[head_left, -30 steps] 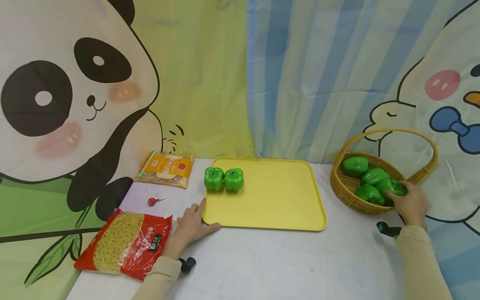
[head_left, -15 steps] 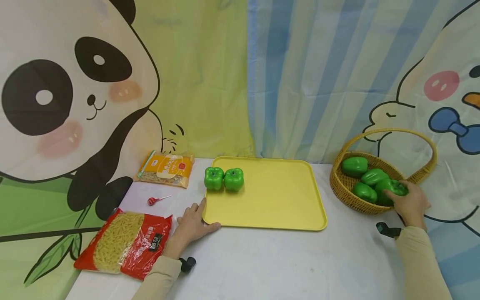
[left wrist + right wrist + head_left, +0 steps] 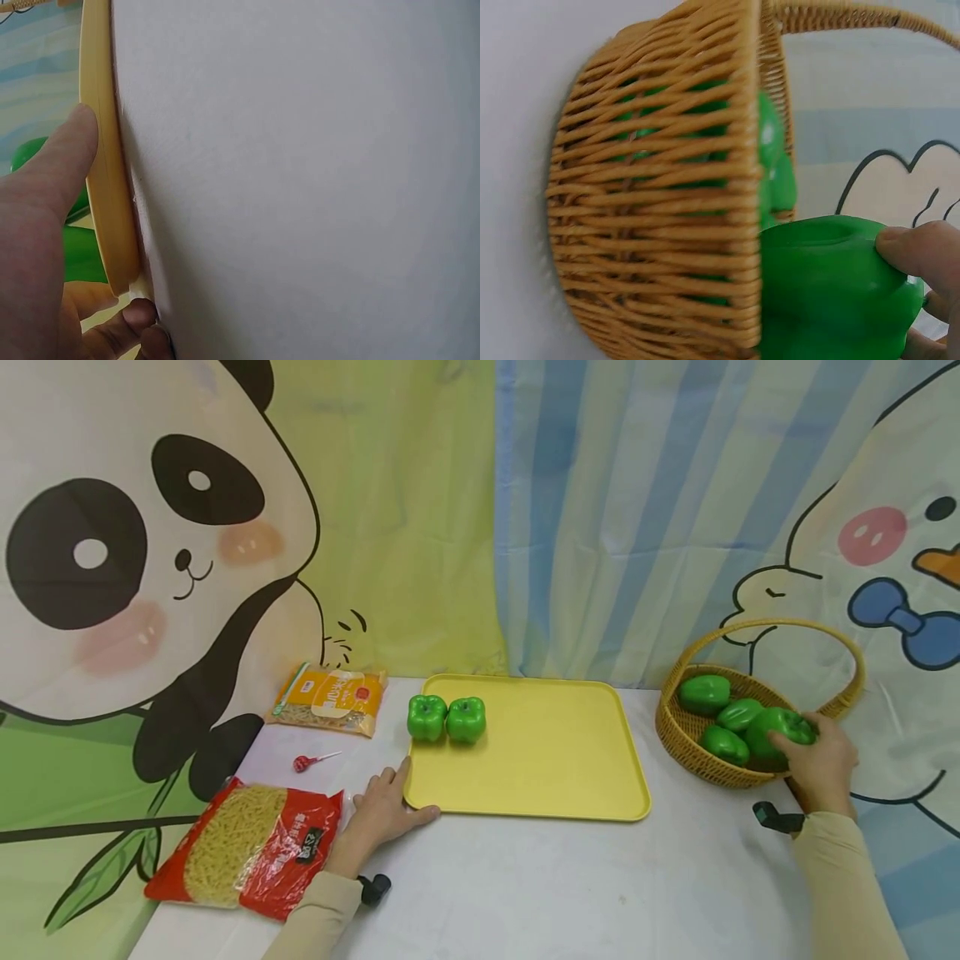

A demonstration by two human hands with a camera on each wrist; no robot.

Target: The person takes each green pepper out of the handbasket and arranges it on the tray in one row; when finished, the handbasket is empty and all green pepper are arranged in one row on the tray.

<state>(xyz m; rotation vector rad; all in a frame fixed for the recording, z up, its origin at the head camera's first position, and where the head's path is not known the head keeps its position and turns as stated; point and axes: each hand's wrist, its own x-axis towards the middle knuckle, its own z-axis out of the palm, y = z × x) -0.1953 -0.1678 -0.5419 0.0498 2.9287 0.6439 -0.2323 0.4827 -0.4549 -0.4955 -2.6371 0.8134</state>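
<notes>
Green pepper [image 3: 774,735] at basket rim [image 3: 744,195]; white tabletop [image 3: 525,893], panda-print curtain [image 3: 405,510] behind.

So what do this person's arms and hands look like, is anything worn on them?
The left sleeve and right sleeve are long, plain and beige, ending near the wrists. A small dark gadget juts out by the left wrist, another dark gadget by the right. The left hand and right hand wear no gloves.

A glossy green pepper [image 3: 832,289] juts, perhaps tilted, above the basket rim [image 3: 742,195]; the yellow tray [image 3: 536,756] lies flat.
</notes>
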